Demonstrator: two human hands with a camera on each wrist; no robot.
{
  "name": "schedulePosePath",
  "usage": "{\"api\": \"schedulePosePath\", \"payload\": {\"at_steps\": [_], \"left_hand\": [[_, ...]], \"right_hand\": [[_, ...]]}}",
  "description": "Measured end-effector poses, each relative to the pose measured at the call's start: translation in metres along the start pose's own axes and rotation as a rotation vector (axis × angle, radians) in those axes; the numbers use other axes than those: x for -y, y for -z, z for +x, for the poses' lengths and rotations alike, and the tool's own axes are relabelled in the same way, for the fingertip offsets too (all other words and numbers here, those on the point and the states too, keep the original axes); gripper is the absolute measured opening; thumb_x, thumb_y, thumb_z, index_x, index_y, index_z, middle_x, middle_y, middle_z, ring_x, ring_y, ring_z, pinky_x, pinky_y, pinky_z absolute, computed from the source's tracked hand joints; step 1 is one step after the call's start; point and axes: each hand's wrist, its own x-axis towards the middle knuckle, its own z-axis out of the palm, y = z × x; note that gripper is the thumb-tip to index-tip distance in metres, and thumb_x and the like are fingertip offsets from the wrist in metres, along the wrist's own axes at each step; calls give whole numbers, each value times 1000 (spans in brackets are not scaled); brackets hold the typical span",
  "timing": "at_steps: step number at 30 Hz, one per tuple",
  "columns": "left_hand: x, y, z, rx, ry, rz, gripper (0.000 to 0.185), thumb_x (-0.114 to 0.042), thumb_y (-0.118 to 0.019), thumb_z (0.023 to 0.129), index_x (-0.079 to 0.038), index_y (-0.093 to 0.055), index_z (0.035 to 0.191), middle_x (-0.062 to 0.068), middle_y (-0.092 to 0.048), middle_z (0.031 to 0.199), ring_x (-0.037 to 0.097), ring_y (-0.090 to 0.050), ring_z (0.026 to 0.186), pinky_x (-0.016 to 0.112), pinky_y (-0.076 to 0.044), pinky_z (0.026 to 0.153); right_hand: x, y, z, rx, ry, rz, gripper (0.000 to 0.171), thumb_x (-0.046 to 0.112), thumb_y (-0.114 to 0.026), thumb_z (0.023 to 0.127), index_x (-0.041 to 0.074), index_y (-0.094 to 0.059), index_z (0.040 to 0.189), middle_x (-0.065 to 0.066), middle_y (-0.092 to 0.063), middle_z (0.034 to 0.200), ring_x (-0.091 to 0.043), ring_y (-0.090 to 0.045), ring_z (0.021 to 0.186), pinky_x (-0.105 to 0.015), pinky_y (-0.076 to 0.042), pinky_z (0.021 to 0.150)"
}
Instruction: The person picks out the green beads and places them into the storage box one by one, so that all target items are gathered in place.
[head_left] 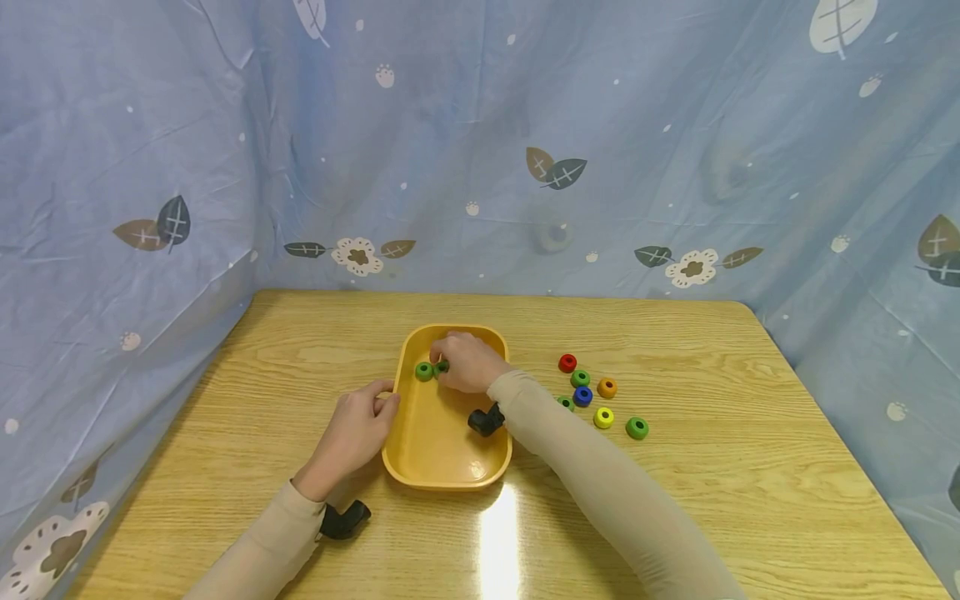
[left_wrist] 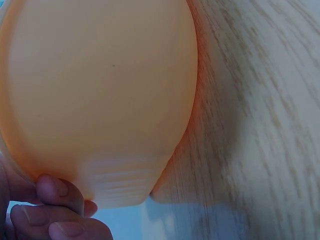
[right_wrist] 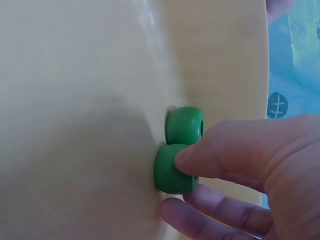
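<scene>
A yellow-orange plastic tray (head_left: 450, 450) stands on the wooden table, its wall filling much of the left wrist view. My left hand (head_left: 362, 429) grips its left rim, with curled fingers (left_wrist: 59, 192) against the outside of the wall. Inside the tray, my right hand (head_left: 468, 363) pinches a green bead (right_wrist: 172, 172) between thumb and fingers, low at the tray floor. Right beside that bead sits a second green bead (head_left: 424, 372), with its hole facing up; the two touch in the right wrist view.
Right of the tray lie loose beads: a red bead (head_left: 567, 363), a blue bead (head_left: 583, 396), an orange bead (head_left: 607, 387), a yellow bead (head_left: 603, 417) and several green ones, such as a green bead (head_left: 637, 428). A patterned blue curtain (head_left: 465, 167) hangs behind the table.
</scene>
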Motion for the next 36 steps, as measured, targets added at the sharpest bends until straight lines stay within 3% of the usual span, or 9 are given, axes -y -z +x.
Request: {"api": "schedulePosePath", "payload": {"at_steps": [13,20,27,36], "left_hand": [[-1,0,0,-2,6,3,33,-13,-52,109,4,-63,134,-2,-49,57,9,-36,44,23,-29,43],[0,-2,0,-13,7,8,31,-13,-53,108,4,-65,132,-2,-49,58,9,-38,46,23,-30,44],[0,-2,-1,-18,1,7,31,-12,-53,108,5,-65,132,-2,-47,57,9,-36,45,23,-29,43],[-1,-2,-2,-21,-7,12,32,-12,-53,108,5,-65,132,-3,-47,57,9,-36,45,23,-29,43]], "right_hand": [[5,19,-15,-52,19,74,32,11,-75,96,4,-70,127,-15,-67,124,-27,-65,109,-41,-55,94],[4,29,-30,-108,36,99,34,10,-74,96,4,-71,129,-15,-66,123,-24,-67,92,-38,-57,86],[3,39,-47,-188,87,61,32,11,-75,94,5,-72,126,-11,-67,122,-24,-69,92,-36,-57,85],[-3,49,-74,-243,122,75,28,10,-72,96,5,-71,124,-14,-66,118,-27,-67,92,-35,-56,81]]}}
